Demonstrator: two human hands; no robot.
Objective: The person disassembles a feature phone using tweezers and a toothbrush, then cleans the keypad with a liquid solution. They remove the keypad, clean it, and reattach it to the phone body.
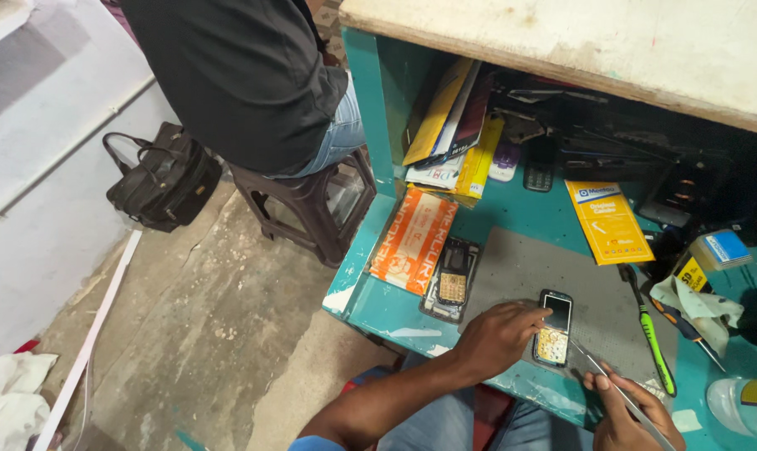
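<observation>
left hand [497,336] pinning opened keypad phone [553,328] on grey mat [520,267], right hand [625,409] gripping tweezers [612,386], tips beside phone, green screwdriver [648,330] nearby

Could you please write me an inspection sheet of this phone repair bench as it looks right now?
Surface: teal bench with a grey work mat, worn and paint-chipped at the edge.
Job's things: small keypad phone lying flat on the mat; thin metal tweezers point toward it.
Clutter: opened second phone, orange packet, yellow packet, green-handled screwdriver, clear bottle, papers stacked in the shelf.
Grippers: left hand steadies the phone, its fingers on the phone's edge; right hand grips the tweezers.
Cables: nothing seen.
Surroundings: another person seated on a dark stool; black bag on the concrete floor.
</observation>
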